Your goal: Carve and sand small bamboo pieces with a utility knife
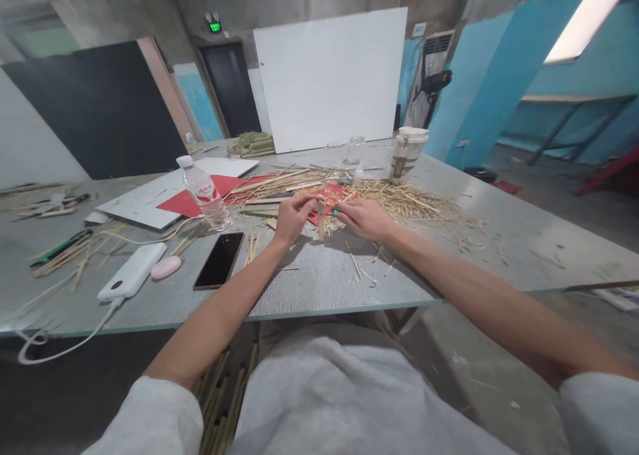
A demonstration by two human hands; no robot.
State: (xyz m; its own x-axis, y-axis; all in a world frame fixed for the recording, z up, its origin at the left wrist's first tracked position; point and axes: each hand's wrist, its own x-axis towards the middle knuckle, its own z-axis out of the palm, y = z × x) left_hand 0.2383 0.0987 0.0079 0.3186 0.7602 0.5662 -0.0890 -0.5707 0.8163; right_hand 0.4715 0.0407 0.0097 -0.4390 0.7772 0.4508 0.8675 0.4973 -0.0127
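We hold a short pale bamboo strip [320,221] upright between both hands over the middle of the grey surface [319,282]. Our left hand [293,217] has its fingers pressed together, pinching the strip's top end from nine o'clock. Our right hand [364,219] closes in from three o'clock, its fingers curled around something small and green at the fingertips; we cannot tell just what it is. At twelve o'clock from the hands lies a heap of straw and bamboo slivers [399,199] over red paper [200,199]. Toward nine o'clock stand a water bottle [204,192], a dark phone [219,260], a pink oval object [166,267] and a white power bank [132,271]. A lidded cup [407,152] stands at one o'clock.
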